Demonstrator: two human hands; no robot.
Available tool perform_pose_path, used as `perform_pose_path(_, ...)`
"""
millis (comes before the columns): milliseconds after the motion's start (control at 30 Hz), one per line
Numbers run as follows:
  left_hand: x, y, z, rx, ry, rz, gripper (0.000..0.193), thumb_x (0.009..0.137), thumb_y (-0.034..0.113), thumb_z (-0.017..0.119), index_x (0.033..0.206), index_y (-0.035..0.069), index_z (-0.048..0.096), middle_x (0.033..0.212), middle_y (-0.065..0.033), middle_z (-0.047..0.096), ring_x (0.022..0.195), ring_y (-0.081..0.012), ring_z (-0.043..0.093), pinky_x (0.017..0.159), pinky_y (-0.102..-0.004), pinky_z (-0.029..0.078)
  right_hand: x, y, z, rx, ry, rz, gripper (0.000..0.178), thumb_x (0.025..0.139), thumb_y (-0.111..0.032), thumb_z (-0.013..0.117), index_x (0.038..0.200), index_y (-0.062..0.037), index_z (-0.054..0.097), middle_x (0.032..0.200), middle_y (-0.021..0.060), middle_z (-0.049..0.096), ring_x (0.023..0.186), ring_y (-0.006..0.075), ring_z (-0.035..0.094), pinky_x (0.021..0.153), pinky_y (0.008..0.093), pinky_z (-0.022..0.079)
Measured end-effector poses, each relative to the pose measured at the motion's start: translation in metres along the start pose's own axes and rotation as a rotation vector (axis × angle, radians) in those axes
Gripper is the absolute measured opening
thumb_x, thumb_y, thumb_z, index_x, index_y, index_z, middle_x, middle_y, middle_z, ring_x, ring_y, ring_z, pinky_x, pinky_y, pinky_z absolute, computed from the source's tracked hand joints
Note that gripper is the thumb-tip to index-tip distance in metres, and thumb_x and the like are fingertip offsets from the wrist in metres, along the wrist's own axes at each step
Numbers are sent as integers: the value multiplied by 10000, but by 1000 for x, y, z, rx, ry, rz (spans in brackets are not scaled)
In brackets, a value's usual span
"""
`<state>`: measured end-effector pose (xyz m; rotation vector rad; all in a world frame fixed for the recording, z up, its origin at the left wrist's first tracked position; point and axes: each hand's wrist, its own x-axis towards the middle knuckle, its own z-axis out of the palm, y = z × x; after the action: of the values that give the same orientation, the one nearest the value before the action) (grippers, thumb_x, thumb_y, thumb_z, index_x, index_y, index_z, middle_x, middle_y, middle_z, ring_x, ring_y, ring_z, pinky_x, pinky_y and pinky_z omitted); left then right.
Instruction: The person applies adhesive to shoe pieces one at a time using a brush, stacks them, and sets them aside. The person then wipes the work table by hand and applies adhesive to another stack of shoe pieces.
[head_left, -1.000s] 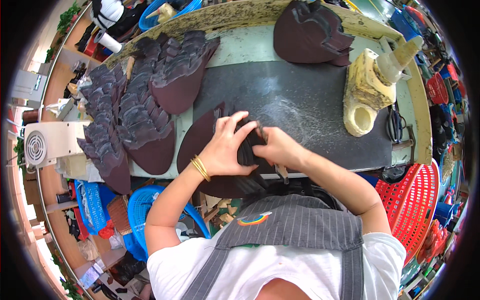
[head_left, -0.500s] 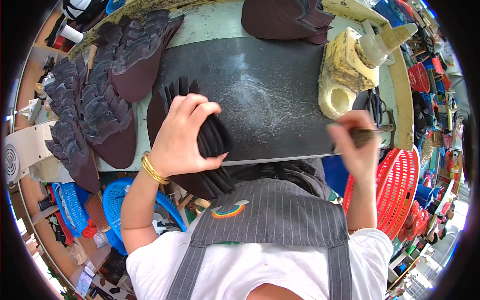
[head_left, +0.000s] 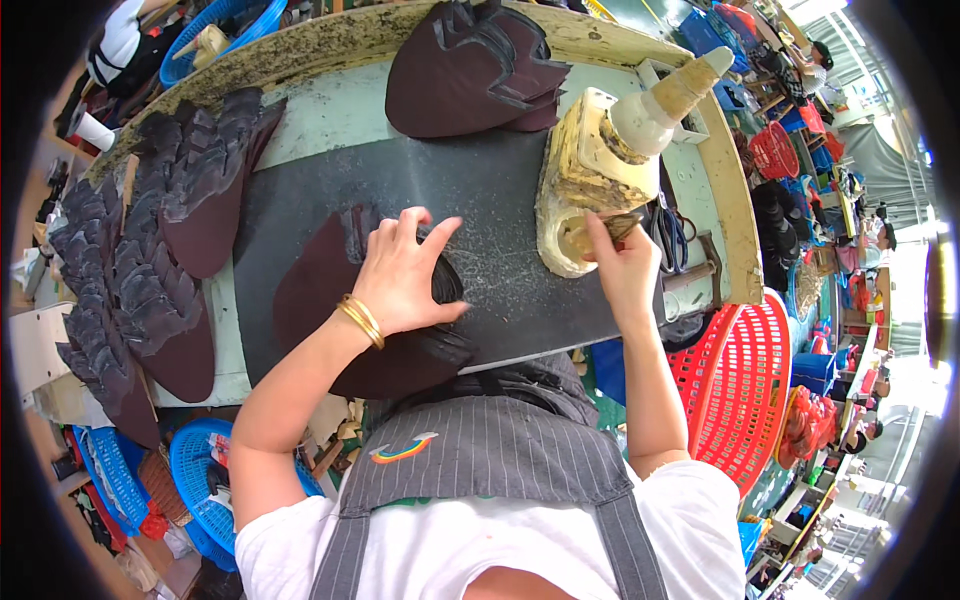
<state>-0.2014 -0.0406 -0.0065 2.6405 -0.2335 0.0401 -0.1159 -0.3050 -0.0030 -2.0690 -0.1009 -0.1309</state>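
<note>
My left hand [head_left: 400,280] is curled over a stack of dark maroon leather-like cut pieces [head_left: 318,275] with black edges. Its fingers lie along the far side and the thumb on the near side, with the black edges between them. The stack rests on a black work mat [head_left: 490,190] and reaches its front edge. At the round mouth of a yellowed, glue-crusted pot [head_left: 548,235], my right hand [head_left: 630,275] pinches a small brown tool [head_left: 624,226]. Its kind is unclear, and my fingers hide part of it.
Overlapping rows of maroon pieces [head_left: 170,345] cover the left of the table. Another pile [head_left: 440,85] lies at the back. A nozzled bottle [head_left: 645,120] stands in the pot's holder, near scissors [head_left: 670,235] and a hammer [head_left: 705,265]. Red baskets [head_left: 735,380] stand at the right.
My right hand has brought the brown tool to the pot's mouth. My left hand has lowered the stack, which now lies flatter on the mat. The whole view has shifted.
</note>
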Motion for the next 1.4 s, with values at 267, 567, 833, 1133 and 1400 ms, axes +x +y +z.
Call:
perform_pose_path(267, -79, -31, -48, -31, -191, 224, 955, 592, 588, 825, 1341, 77, 526, 1468, -165, 418, 1397, -378, 338, 1130, -540, 234, 11, 0, -33, 518, -81, 350, 176, 930, -156, 664, 999, 6, 656, 827, 53, 691, 561, 62, 594, 410, 177, 411)
perform_pose_path(567, -88, -11, -17, 84, -30, 156, 923, 640, 587, 751, 1401, 137, 487, 1514, -141, 363, 1282, -348, 376, 1009, -499, 285, 7, -83, 115, 370, -574, 34, 217, 904, -182, 707, 909, 27, 649, 708, 37, 662, 546, 71, 593, 497, 222, 474)
perform_pose_path(833, -94, -19, -16, -1, -15, 164, 875, 675, 617, 723, 1375, 138, 506, 1496, -152, 374, 1365, -389, 311, 991, -535, 277, 22, -100, 146, 144, -693, -46, 241, 896, -207, 706, 844, 20, 644, 656, 34, 649, 535, 59, 573, 473, 240, 449)
perform_pose_path(1133, -95, -21, -9, 6, 17, 208, 787, 668, 597, 726, 1308, 169, 565, 1349, -108, 478, 1307, -367, 364, 983, -548, 289, 44, -105, 162, 132, -803, -70, 208, 904, -197, 671, 848, -6, 614, 691, 6, 624, 532, 50, 526, 462, 214, 418)
perform_pose_path(1400, -90, -25, -15, -45, 92, 219, 678, 603, 530, 783, 1154, 153, 667, 1227, -85, 509, 1263, -359, 409, 969, -520, 303, 1, -64, 91, 297, -781, 103, 145, 884, -137, 686, 863, -18, 606, 748, 8, 632, 633, 61, 571, 559, 222, 462)
